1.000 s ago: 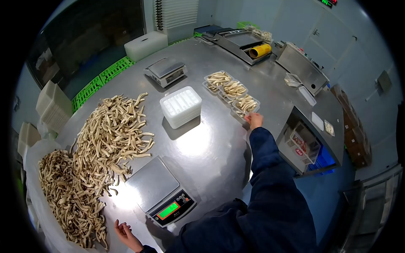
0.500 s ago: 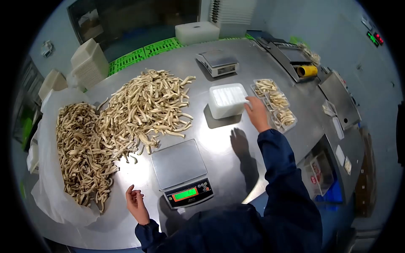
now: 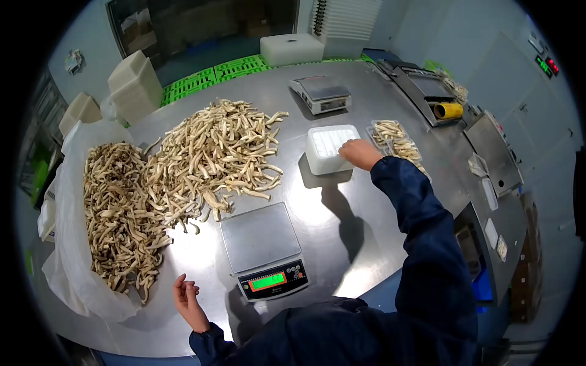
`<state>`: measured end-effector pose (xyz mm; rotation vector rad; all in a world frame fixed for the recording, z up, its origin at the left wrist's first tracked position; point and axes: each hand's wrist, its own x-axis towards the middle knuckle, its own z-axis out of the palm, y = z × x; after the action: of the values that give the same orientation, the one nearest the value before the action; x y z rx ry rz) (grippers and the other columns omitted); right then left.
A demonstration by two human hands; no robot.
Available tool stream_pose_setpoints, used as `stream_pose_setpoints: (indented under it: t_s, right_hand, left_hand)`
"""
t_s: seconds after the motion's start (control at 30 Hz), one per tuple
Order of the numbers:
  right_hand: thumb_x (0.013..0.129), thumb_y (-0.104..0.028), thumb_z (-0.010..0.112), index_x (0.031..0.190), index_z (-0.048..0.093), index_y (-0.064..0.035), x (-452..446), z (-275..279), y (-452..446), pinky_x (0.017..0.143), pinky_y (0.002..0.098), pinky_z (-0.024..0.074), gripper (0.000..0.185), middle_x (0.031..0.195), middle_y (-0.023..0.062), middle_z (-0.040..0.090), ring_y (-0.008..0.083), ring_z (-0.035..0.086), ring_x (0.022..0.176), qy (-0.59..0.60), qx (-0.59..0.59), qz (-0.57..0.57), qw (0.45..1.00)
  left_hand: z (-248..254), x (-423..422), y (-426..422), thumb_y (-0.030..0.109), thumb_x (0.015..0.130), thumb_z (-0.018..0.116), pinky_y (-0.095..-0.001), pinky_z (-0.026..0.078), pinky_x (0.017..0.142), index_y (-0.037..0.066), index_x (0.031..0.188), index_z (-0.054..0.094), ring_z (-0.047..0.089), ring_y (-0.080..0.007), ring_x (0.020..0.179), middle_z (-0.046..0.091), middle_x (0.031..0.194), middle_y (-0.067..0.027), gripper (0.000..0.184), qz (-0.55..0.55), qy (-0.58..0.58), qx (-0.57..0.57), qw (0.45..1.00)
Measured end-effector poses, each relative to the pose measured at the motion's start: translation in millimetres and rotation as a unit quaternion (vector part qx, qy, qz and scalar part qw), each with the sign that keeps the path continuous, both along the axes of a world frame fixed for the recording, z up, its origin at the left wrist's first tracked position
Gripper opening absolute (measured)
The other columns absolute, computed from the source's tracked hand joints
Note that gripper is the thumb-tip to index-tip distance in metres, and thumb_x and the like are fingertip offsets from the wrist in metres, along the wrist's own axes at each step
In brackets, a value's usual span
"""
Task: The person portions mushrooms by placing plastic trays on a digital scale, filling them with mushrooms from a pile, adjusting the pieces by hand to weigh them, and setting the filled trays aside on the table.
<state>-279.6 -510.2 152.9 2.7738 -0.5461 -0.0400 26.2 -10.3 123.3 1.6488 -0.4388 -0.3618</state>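
Note:
My right hand [image 3: 361,154] is at the right edge of a stack of white plastic trays [image 3: 329,141], its fingers curled over the rim; whether they grip a tray is too small to tell. My left hand [image 3: 190,304] hovers over the table's near edge with fingers apart, empty. Between the hands stands a scale [image 3: 261,239] with a bare plate and a lit green display. A large pile of long pale mushrooms [image 3: 210,152] lies left of the trays, running into a plastic-lined heap [image 3: 122,213]. Filled trays of mushrooms [image 3: 397,141] are partly behind my right arm.
A second scale [image 3: 321,94] stands behind the tray stack. At the back right are a wrapping machine [image 3: 421,85] with a yellow roll [image 3: 448,110] and a steel box [image 3: 493,149]. Stacked white trays [image 3: 134,88] and green crates [image 3: 241,68] line the far side.
My right hand has left the filled trays and moved left to the tray stack, now reaching over its edge. The view has turned right-to-left. My left hand stays near the scale.

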Motion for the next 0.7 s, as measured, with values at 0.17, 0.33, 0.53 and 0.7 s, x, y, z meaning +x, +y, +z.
stream_pose_setpoints:
  t_s: [0.17, 0.33, 0.53, 0.7]
  right_hand:
    - [0.079, -0.009, 0.054, 0.075, 0.062, -0.0044, 2, 3, -2, 0.071, 0.0402, 0.0516, 0.010, 0.077, 0.0127, 0.065, 0.0298, 0.065, 0.080, 0.023, 0.004, 0.015, 1.000]
    - [0.079, -0.009, 0.054, 0.081, 0.058, -0.0044, 1, 3, 4, 0.072, 0.0386, 0.0504, 0.006, 0.079, 0.0110, 0.061, 0.0281, 0.062, 0.080, -0.016, -0.008, 0.044, 0.999]
    - [0.080, -0.009, 0.052, 0.083, 0.054, -0.0058, 2, -8, 9, 0.069, 0.0395, 0.0475, 0.004, 0.077, 0.0096, 0.054, 0.0281, 0.058, 0.079, -0.206, -0.041, 0.007, 0.978]
    - [0.077, -0.008, 0.058, 0.083, 0.054, -0.0046, 45, 20, 62, 0.063, 0.0398, 0.0456, 0.008, 0.075, 0.0101, 0.052, 0.0293, 0.056, 0.073, -0.390, -0.014, -0.020, 0.920]
  left_hand:
    - [4, -3, -1, 0.011, 0.092, 0.052, -0.0231, 0.042, 0.070, -0.001, 0.114, 0.055, 0.050, -0.0097, 0.076, 0.056, 0.088, -0.0037, 0.025, -0.005, 0.006, -0.004, 1.000]
    - [2, -5, -3, 0.011, 0.092, 0.053, -0.0229, 0.043, 0.070, -0.001, 0.113, 0.056, 0.050, -0.0099, 0.076, 0.055, 0.088, -0.0032, 0.024, -0.011, 0.013, -0.009, 1.000]
    - [2, -7, -3, 0.010, 0.092, 0.053, -0.0233, 0.044, 0.072, 0.000, 0.113, 0.056, 0.052, -0.0101, 0.077, 0.056, 0.089, -0.0032, 0.024, -0.032, 0.010, 0.010, 0.999]
    - [-7, -7, 1, 0.010, 0.092, 0.054, -0.0241, 0.045, 0.073, 0.000, 0.115, 0.056, 0.055, -0.0115, 0.079, 0.058, 0.089, -0.0043, 0.025, -0.026, 0.024, 0.022, 0.999]
